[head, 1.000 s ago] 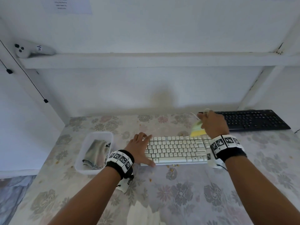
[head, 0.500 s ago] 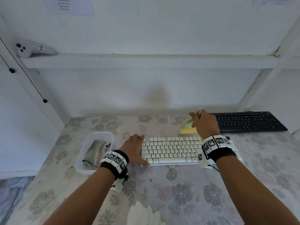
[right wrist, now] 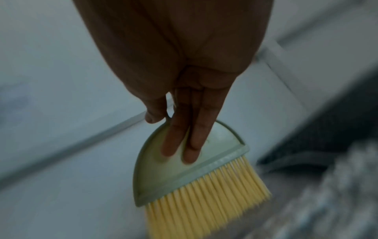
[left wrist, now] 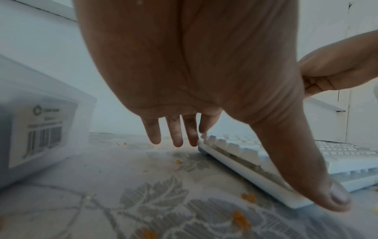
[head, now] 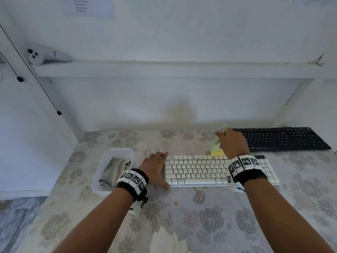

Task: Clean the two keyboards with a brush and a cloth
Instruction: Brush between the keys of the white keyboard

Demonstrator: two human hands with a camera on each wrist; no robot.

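A white keyboard lies mid-table, and a black keyboard sits behind it to the right. My left hand lies flat against the white keyboard's left end. Its fingers are straight at the back corner and the thumb is at the front corner. My right hand grips a pale green brush with yellow bristles, which touch the back row of keys. In the right wrist view two fingers press along the brush head. A grey cloth lies in a tub.
The clear plastic tub stands left of the white keyboard, close to my left wrist. Orange crumbs are scattered on the floral tablecloth in front of the keyboard. A white controller rests on the shelf above.
My left hand has slid off the leftmost keys to the keyboard's left end. My right hand with the brush has shifted slightly left along the back row.
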